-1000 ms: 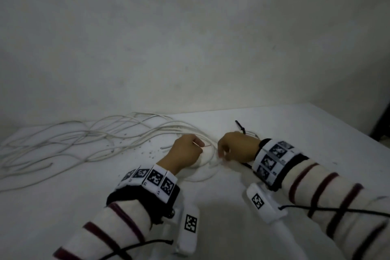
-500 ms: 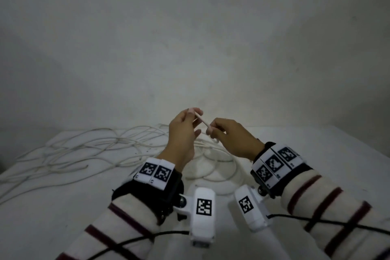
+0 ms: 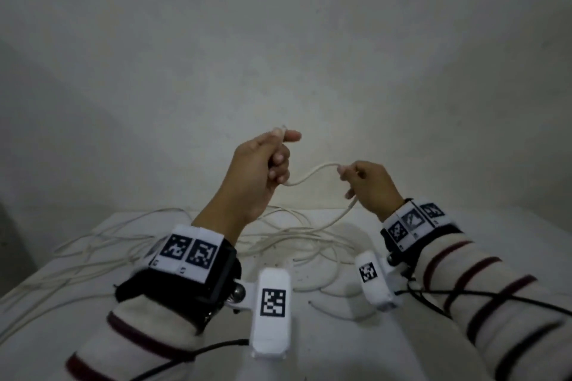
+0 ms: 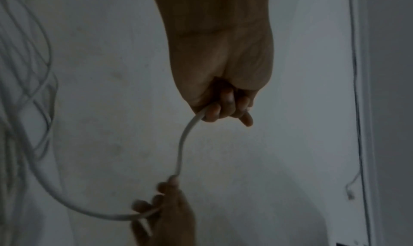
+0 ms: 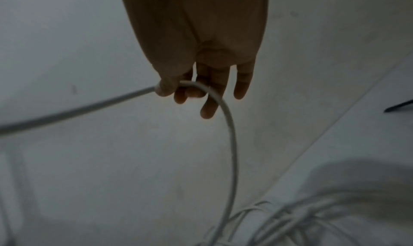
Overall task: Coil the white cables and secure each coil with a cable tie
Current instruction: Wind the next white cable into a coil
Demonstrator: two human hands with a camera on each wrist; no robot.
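Observation:
A white cable (image 3: 312, 172) runs between both hands, raised above the table. My left hand (image 3: 267, 161) grips its end in a fist, the tip poking out above the thumb. My right hand (image 3: 365, 178) pinches the cable further along, and the cable drops from it to the tangle of white cables (image 3: 288, 235) on the table. The left wrist view has the cable (image 4: 182, 147) arcing from my left fist (image 4: 223, 106) down to the right hand's fingers (image 4: 165, 188). In the right wrist view the cable (image 5: 231, 135) bends over my thumb and fingers (image 5: 190, 89). No cable tie is visible.
Loose white cables (image 3: 93, 254) sprawl over the left and far part of the white table (image 3: 356, 349). A plain wall (image 3: 278, 56) stands close behind the table. A thin dark object (image 5: 400, 106) lies at the right edge of the right wrist view.
Both hands rose from the table with the cable, then moved apart. The cable now spans a wider gap between them, and the view tilted up toward the wall.

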